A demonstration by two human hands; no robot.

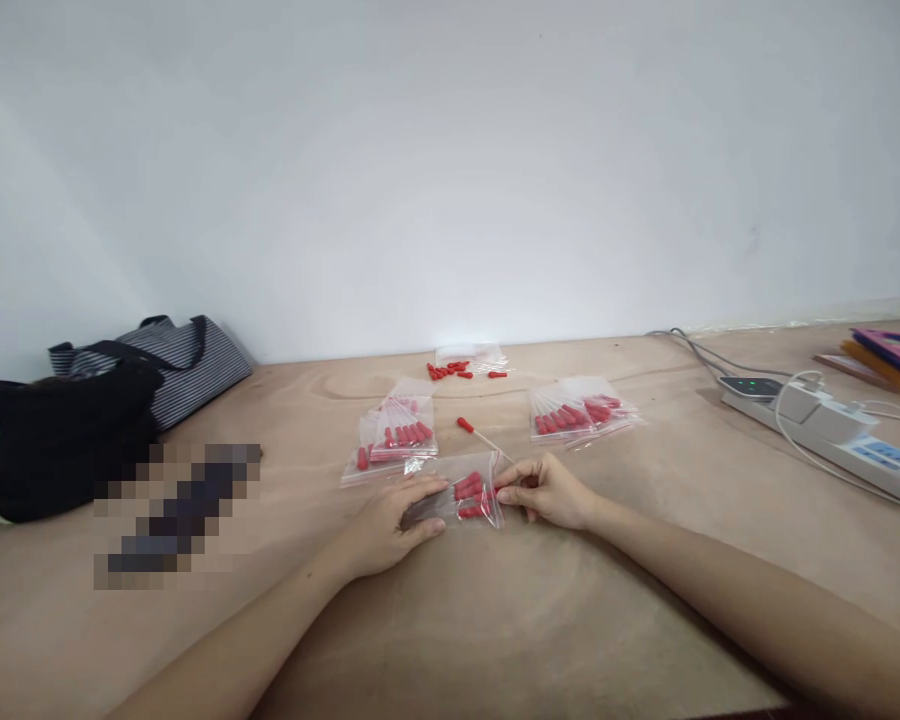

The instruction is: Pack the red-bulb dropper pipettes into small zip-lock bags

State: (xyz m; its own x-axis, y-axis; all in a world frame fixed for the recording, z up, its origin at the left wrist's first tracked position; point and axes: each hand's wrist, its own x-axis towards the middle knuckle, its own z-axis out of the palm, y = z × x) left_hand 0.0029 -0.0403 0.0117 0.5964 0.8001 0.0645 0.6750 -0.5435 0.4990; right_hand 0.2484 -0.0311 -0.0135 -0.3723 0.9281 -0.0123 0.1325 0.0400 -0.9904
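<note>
A clear zip bag [461, 462] with several red rubber bulbs [468, 487] inside lies in front of me. My left hand [397, 525] holds the bag by its left end, thumb below and fingers above. At the bag's right end, my right hand [547, 492] pinches a red rubber bulb, its fingertips partly hiding it. Just behind the bag lies a loose dropper [465, 425] with a red bulb and a thin pale stem. Filled bags of red-bulbed droppers are stacked to the left [405, 435] and to the right [570, 415].
Several loose red bulbs [442, 371] and clear bags [471, 354] lie near the wall. A power strip [870, 450] with cables stands on the right, by colourful flat items [896, 355]. Black [60, 440] and striped [202, 365] bags rest at left, near a blurred patch.
</note>
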